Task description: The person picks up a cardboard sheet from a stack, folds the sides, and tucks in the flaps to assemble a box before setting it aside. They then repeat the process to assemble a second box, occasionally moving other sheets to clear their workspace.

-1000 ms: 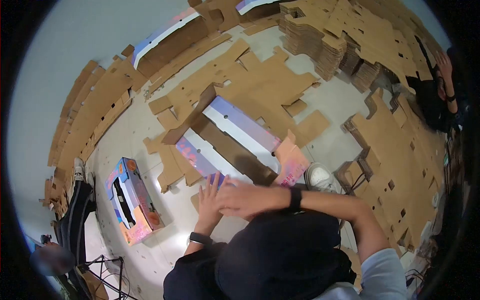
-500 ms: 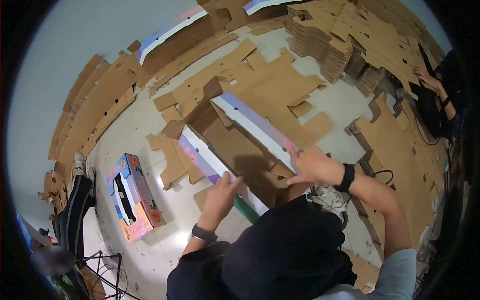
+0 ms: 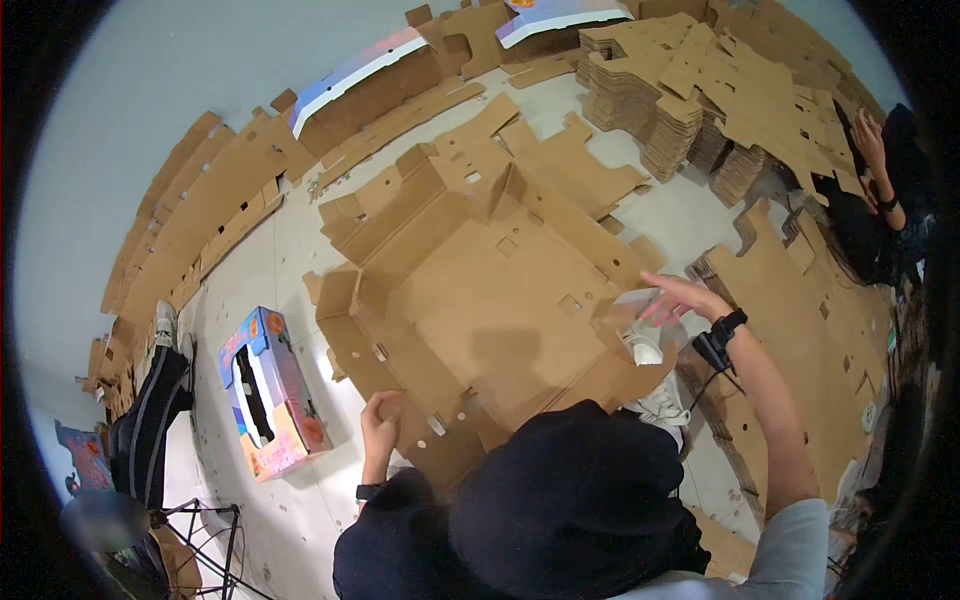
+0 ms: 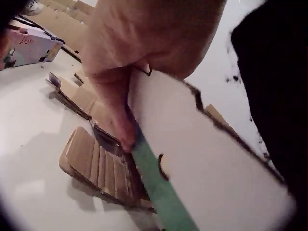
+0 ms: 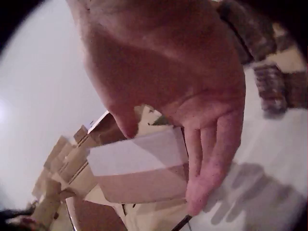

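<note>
Lying open on the floor (image 3: pixel 240 275), the brown cardboard carton (image 3: pixel 575 226) is exposing its flat base (image 3: pixel 470 290). The left hand (image 3: pixel 381 430) is gripping a wall panel (image 4: pixel 216 159) (white-faced) between fingers and thumb; the right hand (image 3: pixel 695 298) is holding its fingers straight against a two-tone flap (image 5: pixel 139 185). A slotted, printed box (image 3: pixel 288 385) is standing leftward.

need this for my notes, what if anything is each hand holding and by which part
The left hand holds the cardboard box by the edge of a side flap. The right hand is at another flap, without a clear grip.
</note>
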{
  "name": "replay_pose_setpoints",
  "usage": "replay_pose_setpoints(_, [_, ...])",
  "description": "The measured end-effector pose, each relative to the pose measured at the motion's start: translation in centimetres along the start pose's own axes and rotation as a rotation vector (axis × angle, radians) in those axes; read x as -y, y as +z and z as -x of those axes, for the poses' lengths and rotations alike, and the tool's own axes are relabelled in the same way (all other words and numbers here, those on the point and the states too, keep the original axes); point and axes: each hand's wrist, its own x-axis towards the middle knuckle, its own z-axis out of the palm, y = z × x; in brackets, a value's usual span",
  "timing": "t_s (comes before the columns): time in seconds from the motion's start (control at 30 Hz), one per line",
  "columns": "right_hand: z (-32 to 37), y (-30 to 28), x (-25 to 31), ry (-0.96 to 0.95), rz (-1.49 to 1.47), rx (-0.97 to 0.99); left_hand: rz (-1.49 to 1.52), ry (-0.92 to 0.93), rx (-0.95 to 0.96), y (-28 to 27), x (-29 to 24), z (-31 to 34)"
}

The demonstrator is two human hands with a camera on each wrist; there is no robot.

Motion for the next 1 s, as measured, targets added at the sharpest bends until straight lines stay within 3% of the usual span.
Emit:
replay_pose_setpoints(0.07, [-1.7, 0.3, -1.0, -0.070, -0.013, -0.036, 0.103, -0.215, 0.022, -1.0, -3.7, 0.1])
replay_pose_setpoints(0.13, [-2.5, 0.0, -1.3, -0.137, -0.025, -0.069, 0.147, -0.186, -0.002, -2.2, -3.9, -0.6])
replay_pose_setpoints(0.2, [-3.3, -1.4, -0.2, -0.329, 0.066, -0.065, 0.094, -0.040, -0.089, -4.3, -5.2, -1.4])
replay_pose_setpoints(0.23, [-3.0, -2.1, 1.4, -0.427, -0.007, -0.056, 0.103, 0.000, -0.172, -5.1, -5.9, -1.7])
replay_pose_setpoints(0.27, [-0.8, -2.1, 5.1, -0.467, -0.018, -0.193, 0.112, 0.047, -0.262, -5.8, -6.7, -2.3])
replay_pose_setpoints(0.3, [0.7, -2.2, 8.6, -0.506, -0.031, -0.333, 0.274, -0.046, -0.331, -6.3, -7.3, -3.0])
replay_pose_setpoints(0.37, [-2.1, -4.9, 12.8, -0.854, -0.383, -0.328, 0.445, -0.046, -0.372, -6.5, -8.9, -5.5])
replay_pose_setpoints(0.43, [-0.8, -6.2, 16.5, -0.945, -0.626, -0.288, 0.615, -0.053, -0.408, -6.0, -10.7, -6.9])
replay_pose_setpoints(0.47, [-0.3, -5.8, 17.1, -0.943, -0.623, -0.281, 0.621, -0.109, -0.359, -4.9, -12.1, -6.9])
replay_pose_setpoints(0.5, [0.0, -5.2, 17.6, -1.006, -0.591, -0.417, 0.626, -0.164, -0.311, -3.7, -13.1, -6.6])
replay_pose_setpoints(0.53, [0.0, -4.6, 17.7, -1.065, -0.558, -0.554, 0.716, -0.094, -0.244, -1.6, -11.9, -6.1])
replay_pose_setpoints(0.57, [-0.7, -3.8, 16.7, -1.106, -0.475, -0.649, 0.673, -0.186, -0.096, 0.1, -11.8, -4.9])
replay_pose_setpoints(0.6, [-1.5, -2.1, 15.4, -1.160, -0.386, -0.653, 0.692, -0.372, 0.215, 1.3, -11.5, -4.0])
replay_pose_setpoints(0.63, [-2.3, -0.3, 13.4, -1.207, -0.298, -0.659, 0.715, -0.433, 0.430, 3.3, -11.7, -2.8])
replay_pose_setpoints(0.67, [-3.4, 1.3, 10.8, -1.115, -0.277, -0.556, 0.627, -0.410, 0.680, 4.6, -11.6, -1.9])
replay_pose_setpoints(0.7, [-4.4, 2.8, 8.0, -1.022, -0.257, -0.453, 0.497, -0.216, 0.979, 5.4, -11.9, -1.5])
replay_pose_setpoints(0.73, [-4.9, 4.0, 5.5, -0.917, -0.234, -0.378, 0.411, -0.268, 1.098, 5.2, -12.4, -1.0])
replay_pose_setpoints(0.8, [-6.5, 5.9, -0.1, -0.733, -0.208, -0.249, 0.136, -0.094, 0.877, 4.8, -8.5, -0.8])
replay_pose_setpoints(0.87, [-7.4, 6.9, -3.5, -0.658, -0.202, -0.189, 0.085, -0.070, 0.562, 2.6, -2.7, -1.8])
replay_pose_setpoints(0.93, [-6.9, 7.7, -4.1, -0.292, -0.219, -0.117, 0.006, -0.436, 0.158, 0.4, -2.6, -1.8])
replay_pose_setpoints(1.0, [-6.8, 7.6, -3.0, -0.236, -0.324, -0.121, -0.150, -0.369, 0.075, 0.1, 2.9, -1.1])
